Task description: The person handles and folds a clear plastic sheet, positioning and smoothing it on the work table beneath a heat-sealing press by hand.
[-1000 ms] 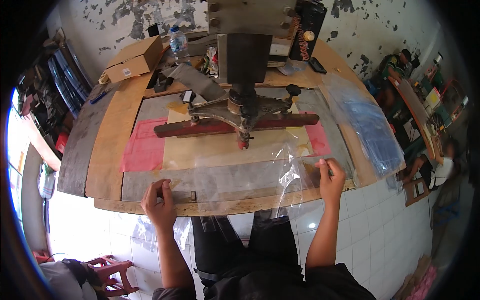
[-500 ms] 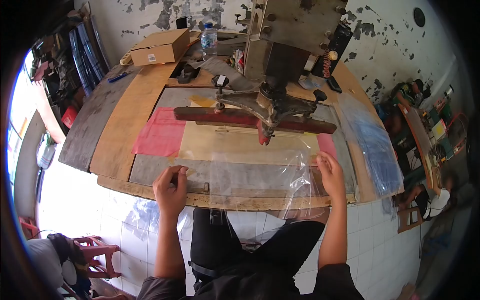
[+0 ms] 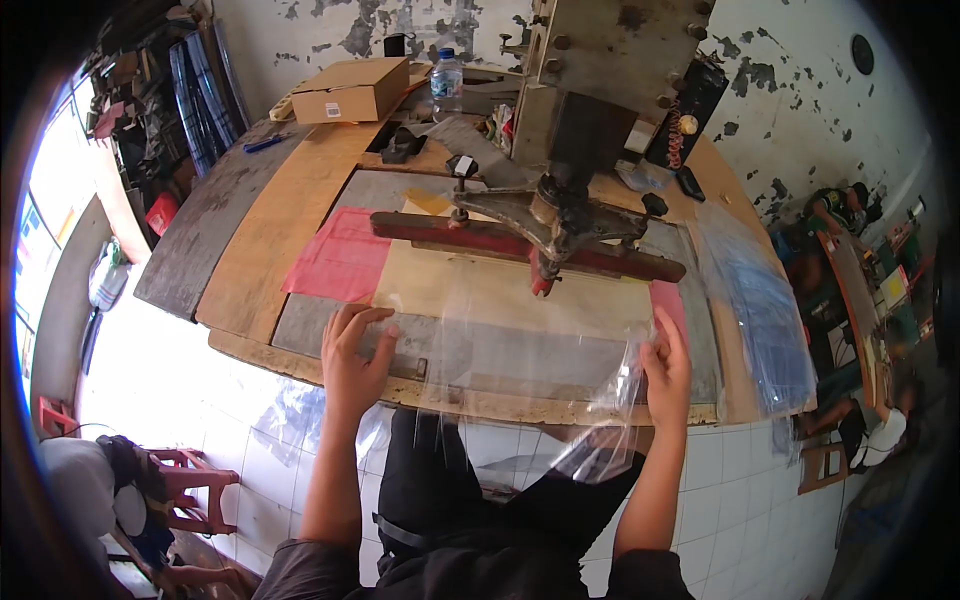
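Observation:
A clear plastic sheet (image 3: 530,365) hangs over the front edge of the workbench, its lower part drooping above my lap. At its right edge, my right hand (image 3: 668,372) pinches the crumpled plastic between thumb and fingers. My left hand (image 3: 357,352) is beyond the sheet's left side, over the grey plate (image 3: 310,325), with thumb and fingers apart and nothing visible between them. Above the sheet is a press head with a long red-brown bar (image 3: 480,238). Under the bar lies a yellowish sheet (image 3: 420,285), with a pink sheet (image 3: 340,255) at its left.
Blue-tinted clear plastic sheets (image 3: 765,330) are stacked at the bench's right. A cardboard box (image 3: 350,92), a water bottle (image 3: 447,82) and a blue pen (image 3: 262,144) are toward the back left. A red stool (image 3: 200,490) stands on the floor at left. Another person (image 3: 835,215) is at far right.
My left hand has spread its fingers. My right hand has come slightly lower with the plastic, whose lower right corner now hangs further down. The whole view has shifted slightly.

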Tool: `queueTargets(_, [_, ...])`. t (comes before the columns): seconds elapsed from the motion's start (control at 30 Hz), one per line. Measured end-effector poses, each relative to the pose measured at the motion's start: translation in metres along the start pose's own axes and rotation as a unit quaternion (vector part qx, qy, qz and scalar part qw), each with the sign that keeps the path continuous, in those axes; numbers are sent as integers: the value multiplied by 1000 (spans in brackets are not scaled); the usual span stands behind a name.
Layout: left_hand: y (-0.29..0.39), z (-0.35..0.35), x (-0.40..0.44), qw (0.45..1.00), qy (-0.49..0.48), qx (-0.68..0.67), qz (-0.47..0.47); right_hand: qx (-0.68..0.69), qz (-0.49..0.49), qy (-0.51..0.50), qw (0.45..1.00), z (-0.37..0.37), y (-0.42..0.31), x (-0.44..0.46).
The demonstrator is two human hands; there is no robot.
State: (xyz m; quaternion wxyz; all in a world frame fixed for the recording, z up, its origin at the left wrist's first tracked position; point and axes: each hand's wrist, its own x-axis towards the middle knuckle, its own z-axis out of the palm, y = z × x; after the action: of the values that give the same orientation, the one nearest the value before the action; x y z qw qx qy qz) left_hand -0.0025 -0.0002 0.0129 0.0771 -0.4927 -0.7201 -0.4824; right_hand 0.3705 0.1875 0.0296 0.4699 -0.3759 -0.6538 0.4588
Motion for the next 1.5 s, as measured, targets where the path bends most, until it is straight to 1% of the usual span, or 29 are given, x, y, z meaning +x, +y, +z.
queueTargets(0.03, [5,0,3,1000,0,0,1,17,-7,-12,1000,-7,6,-9])
queueTargets(0.1, [17,1,7,994,-101,33,0,42,-16,-4,999,-13,14,-19])
queueTargets(0.13, [17,5,8,994,-107,33,-2,66,-24,3,998,-14,17,-24])
queueTargets(0.2, [18,13,11,977,-202,17,63,62,-19,7,998,-14,16,-26])
queueTargets(0.27, [25,23,12,975,-210,-5,74,54,-25,9,998,-14,16,-26])
queueTargets(0.33, [27,34,12,963,-234,-118,57,88,-40,24,995,-16,22,-27])
queueTargets(0.37, [28,35,12,962,-238,-121,55,85,-36,26,995,-17,23,-28])
queueTargets(0.4, [30,33,11,952,-250,-176,-5,93,-44,23,994,-18,25,-30])
queueTargets(0.47, [28,28,6,914,-266,-277,-130,102,-45,17,994,-17,28,-33])
queueTargets(0.5, [23,29,2,918,-241,-282,-137,97,-46,-4,994,-17,28,-32])
queueTargets(0.57, [21,26,1,912,-238,-293,-162,91,-49,-30,994,-17,24,-29])
queueTargets(0.63, [21,26,2,907,-231,-301,-183,42,-19,-23,999,-15,22,-28])
queueTargets(0.7, [24,26,4,891,-226,-346,-187,38,-24,-24,999,-14,21,-28])
queueTargets(0.83, [21,26,4,882,-229,-362,-196,15,-32,-6,999,-16,21,-28])
queueTargets(0.9, [28,23,6,856,-228,-396,-240,15,-28,-5,999,-15,18,-28])
queueTargets(0.93, [27,24,6,855,-229,-397,-242,18,-26,-4,999,-14,18,-27])
queueTargets(1.07, [25,26,4,863,-221,-406,-206,2,-39,-3,999,-18,27,-25])
queueTargets(1.17, [19,27,2,866,-220,-415,-173,0,-9,-5,1000,-27,33,-27])
queueTargets(1.23, [14,26,3,865,-228,-419,-157,12,34,-24,999,-24,24,-29])
queueTargets(1.27, [13,26,3,880,-217,-402,-128,10,34,-21,999,-21,22,-29])
queueTargets(1.3, [13,26,3,895,-205,-384,-99,15,15,-10,1000,-16,20,-29])
queueTargets(1.37, [14,27,2,890,-206,-396,-92,18,-3,3,1000,-13,18,-28])
queueTargets(1.43, [13,26,4,886,-205,-407,-84,60,-34,-18,997,-13,20,-26])
queueTargets(1.5, [12,25,6,890,-210,-402,-51,57,-39,-17,997,-15,27,-25])
